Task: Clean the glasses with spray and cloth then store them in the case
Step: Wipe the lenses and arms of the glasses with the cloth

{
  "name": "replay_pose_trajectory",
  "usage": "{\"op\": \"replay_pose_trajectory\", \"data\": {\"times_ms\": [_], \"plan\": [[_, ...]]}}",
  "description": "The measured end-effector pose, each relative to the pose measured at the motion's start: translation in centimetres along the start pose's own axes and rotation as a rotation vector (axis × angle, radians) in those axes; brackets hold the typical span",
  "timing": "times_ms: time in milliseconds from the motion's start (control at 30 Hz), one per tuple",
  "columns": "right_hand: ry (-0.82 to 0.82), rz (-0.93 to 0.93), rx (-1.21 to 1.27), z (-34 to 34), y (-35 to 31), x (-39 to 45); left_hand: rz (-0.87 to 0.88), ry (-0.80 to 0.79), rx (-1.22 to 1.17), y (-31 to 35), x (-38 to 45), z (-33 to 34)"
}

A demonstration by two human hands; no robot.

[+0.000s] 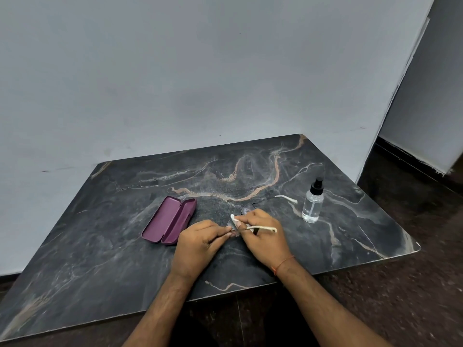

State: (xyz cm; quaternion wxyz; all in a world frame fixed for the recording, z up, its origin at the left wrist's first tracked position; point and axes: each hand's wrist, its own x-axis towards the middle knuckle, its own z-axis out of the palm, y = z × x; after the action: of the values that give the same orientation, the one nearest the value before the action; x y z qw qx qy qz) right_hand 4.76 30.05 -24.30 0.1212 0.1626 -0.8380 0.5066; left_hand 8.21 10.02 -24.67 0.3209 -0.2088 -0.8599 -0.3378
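Head cam: my left hand (pixel 200 240) pinches the glasses (pixel 235 227) by one lens edge, just above the table (pixel 100 259). Right hand (pixel 263 234) pinches the white cloth (pixel 234 219) against that lens — a cream temple arm sticks out over my knuckles. Case (pixel 169 220) lies open to the left; spray (pixel 312 202) stands upright, well apart on the right.
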Motion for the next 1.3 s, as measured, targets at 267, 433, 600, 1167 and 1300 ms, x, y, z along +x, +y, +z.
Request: {"op": "replay_pose_trajectory", "data": {"times_ms": [267, 433, 600, 1167, 1300], "plan": [[0.025, 0.073, 0.056, -0.1, 0.1, -0.1, -0.031, -0.013, 0.033, -0.4, -0.1, 0.1], [-0.028, 0.043, -0.017, 0.0, 0.1, 0.1, -0.046, -0.007, 0.046, -0.6, -0.1, 0.2], [-0.037, 0.033, 0.008, -0.2, -0.3, -0.2, -0.060, -0.005, 0.068, -0.5, 0.0, 0.1], [0.076, -0.061, -0.207, 0.1, -0.8, -0.5, -0.029, 0.003, 0.043, -0.4, -0.1, 0.3], [0.115, -0.062, -0.289, 0.3, -0.7, -0.4, 0.005, -0.024, 0.059, -0.8, -0.2, 0.6]]}}
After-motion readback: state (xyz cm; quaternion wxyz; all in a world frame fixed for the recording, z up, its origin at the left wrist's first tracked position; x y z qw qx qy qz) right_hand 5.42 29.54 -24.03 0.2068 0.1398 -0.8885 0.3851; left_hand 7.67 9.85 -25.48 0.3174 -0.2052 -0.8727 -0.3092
